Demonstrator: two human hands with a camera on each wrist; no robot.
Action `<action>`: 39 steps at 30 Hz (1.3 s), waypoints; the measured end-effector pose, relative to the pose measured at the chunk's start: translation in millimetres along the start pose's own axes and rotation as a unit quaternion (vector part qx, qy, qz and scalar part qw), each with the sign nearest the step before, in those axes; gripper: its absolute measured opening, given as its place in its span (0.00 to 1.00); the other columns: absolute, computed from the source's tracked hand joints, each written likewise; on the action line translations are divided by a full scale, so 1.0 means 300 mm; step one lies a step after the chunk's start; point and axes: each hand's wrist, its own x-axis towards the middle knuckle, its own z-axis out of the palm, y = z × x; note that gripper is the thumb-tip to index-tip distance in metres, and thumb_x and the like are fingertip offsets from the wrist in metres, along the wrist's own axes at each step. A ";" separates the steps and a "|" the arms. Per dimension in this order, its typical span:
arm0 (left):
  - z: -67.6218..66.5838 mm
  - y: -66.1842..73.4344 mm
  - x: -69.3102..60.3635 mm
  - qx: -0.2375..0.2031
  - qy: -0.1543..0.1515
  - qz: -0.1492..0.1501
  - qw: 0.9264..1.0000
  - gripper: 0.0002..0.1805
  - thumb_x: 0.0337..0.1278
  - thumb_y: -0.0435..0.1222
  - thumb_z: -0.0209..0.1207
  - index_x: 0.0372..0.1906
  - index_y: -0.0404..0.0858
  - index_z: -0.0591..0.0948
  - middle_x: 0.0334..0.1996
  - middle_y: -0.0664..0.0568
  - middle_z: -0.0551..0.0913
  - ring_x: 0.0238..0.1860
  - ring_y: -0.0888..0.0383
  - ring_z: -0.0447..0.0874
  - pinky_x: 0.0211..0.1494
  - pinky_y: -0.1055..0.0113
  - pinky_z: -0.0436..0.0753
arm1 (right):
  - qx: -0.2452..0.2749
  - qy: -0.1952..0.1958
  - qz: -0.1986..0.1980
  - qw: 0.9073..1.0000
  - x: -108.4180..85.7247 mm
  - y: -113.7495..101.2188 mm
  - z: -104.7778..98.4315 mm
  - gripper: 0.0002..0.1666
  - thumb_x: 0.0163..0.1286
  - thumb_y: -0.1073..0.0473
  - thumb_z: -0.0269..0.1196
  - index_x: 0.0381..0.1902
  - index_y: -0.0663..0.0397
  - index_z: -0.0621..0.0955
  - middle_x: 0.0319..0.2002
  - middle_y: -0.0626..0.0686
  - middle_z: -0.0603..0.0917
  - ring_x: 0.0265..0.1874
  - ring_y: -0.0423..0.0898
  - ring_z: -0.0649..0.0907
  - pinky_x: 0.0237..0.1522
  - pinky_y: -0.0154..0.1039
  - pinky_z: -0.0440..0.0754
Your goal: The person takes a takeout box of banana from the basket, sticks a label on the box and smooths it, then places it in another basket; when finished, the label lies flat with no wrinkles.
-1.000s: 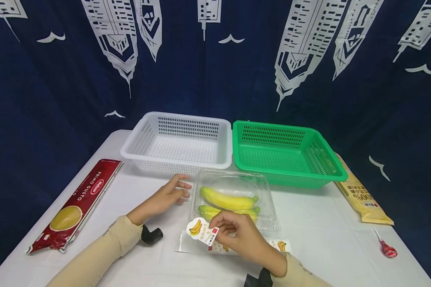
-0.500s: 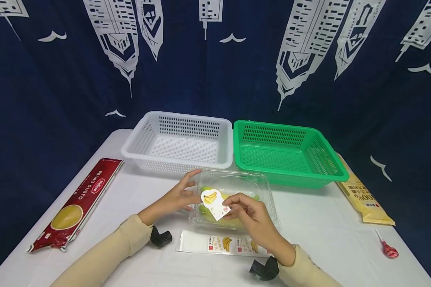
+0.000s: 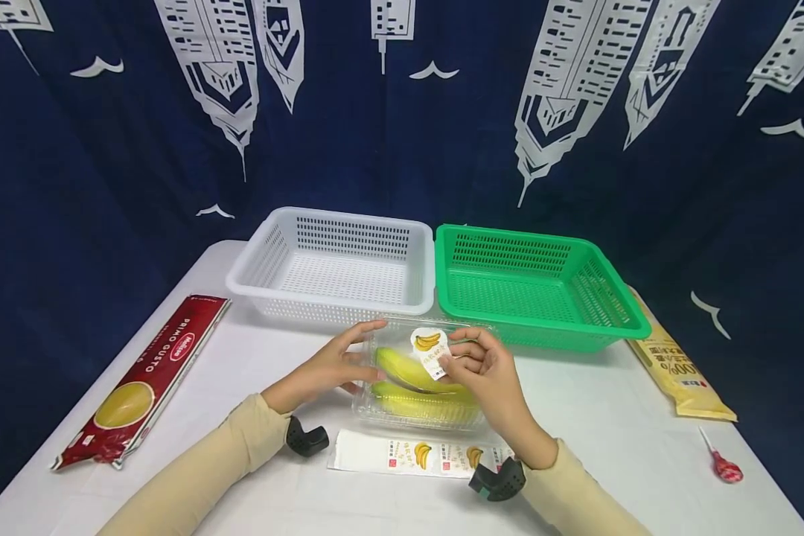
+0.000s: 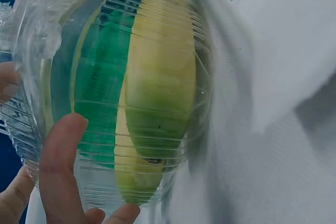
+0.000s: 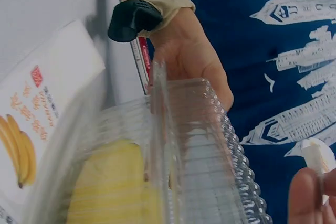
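A closed clear plastic box point(image 3: 368, 409) holds two yellow-green bananas point(image 3: 409, 371). My left hand point(image 3: 324, 368) lies against the box's left side, its fingers spread and slightly bent; in the left wrist view the fingers point(image 4: 62, 166) touch the ribbed plastic. Above the lid, my right hand point(image 3: 492, 380) pinches a white banana sticker point(image 3: 432, 351) between thumb and fingers. In the right wrist view the sticker point(image 5: 317, 157) is seen nearly edge-on. A strip of banana stickers point(image 3: 368, 452) lies on the table in front of the box.
Behind the box stand a white basket point(image 3: 328, 304) and a green basket point(image 3: 543, 327). A red pasta packet point(image 3: 154, 372) is at the left; a yellow packet point(image 3: 683, 380) and a red lollipop point(image 3: 726, 469) are at the right.
My right hand has carried the sticker from the strip's left end up and rightward over the lid. My left hand has moved right, onto the box's side.
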 end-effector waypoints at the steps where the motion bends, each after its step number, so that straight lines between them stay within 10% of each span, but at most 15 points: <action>1: 0.001 0.002 0.001 -0.003 0.001 -0.002 1.000 0.50 0.60 0.31 0.72 0.86 0.46 0.62 0.85 0.33 0.53 0.71 0.31 0.75 0.40 0.58 0.89 | 0.011 0.005 0.023 1.000 0.007 -0.003 -0.003 0.21 0.70 0.81 0.63 0.59 0.81 0.73 0.38 0.49 0.85 0.32 0.40 0.90 0.39 0.42 0.92; 9: 0.006 0.021 0.004 -0.011 0.012 -0.011 1.000 0.48 0.57 0.30 0.70 0.83 0.45 0.66 0.84 0.33 0.53 0.79 0.26 0.62 0.39 0.58 0.88 | 0.039 0.007 0.116 0.993 0.069 0.004 -0.032 0.23 0.71 0.81 0.59 0.63 0.80 0.73 0.45 0.52 0.86 0.38 0.41 0.90 0.46 0.43 0.92; 15: 0.009 0.021 0.005 -0.011 0.013 -0.018 1.000 0.48 0.57 0.30 0.71 0.84 0.45 0.65 0.84 0.32 0.52 0.79 0.26 0.61 0.39 0.59 0.88 | -0.005 0.000 0.125 0.992 0.094 0.006 -0.056 0.03 0.77 0.75 0.60 0.45 0.70 0.80 0.37 0.47 0.85 0.39 0.39 0.87 0.46 0.37 0.90; 23: 0.006 0.014 0.006 -0.006 0.016 -0.018 1.000 0.49 0.57 0.30 0.71 0.84 0.46 0.65 0.84 0.32 0.52 0.79 0.26 0.60 0.39 0.58 0.88 | -0.075 -0.063 0.122 0.988 0.105 0.008 -0.095 0.06 0.77 0.70 0.63 0.36 0.64 0.82 0.31 0.45 0.81 0.24 0.39 0.75 0.29 0.33 0.78; 39: 0.008 0.004 0.007 -0.008 0.010 -0.014 1.000 0.50 0.58 0.30 0.70 0.85 0.46 0.62 0.85 0.32 0.49 0.80 0.26 0.58 0.39 0.59 0.88 | -0.170 -0.110 0.107 0.973 0.121 0.020 -0.118 0.18 0.73 0.73 0.67 0.57 0.76 0.76 0.33 0.53 0.79 0.25 0.42 0.80 0.26 0.36 0.86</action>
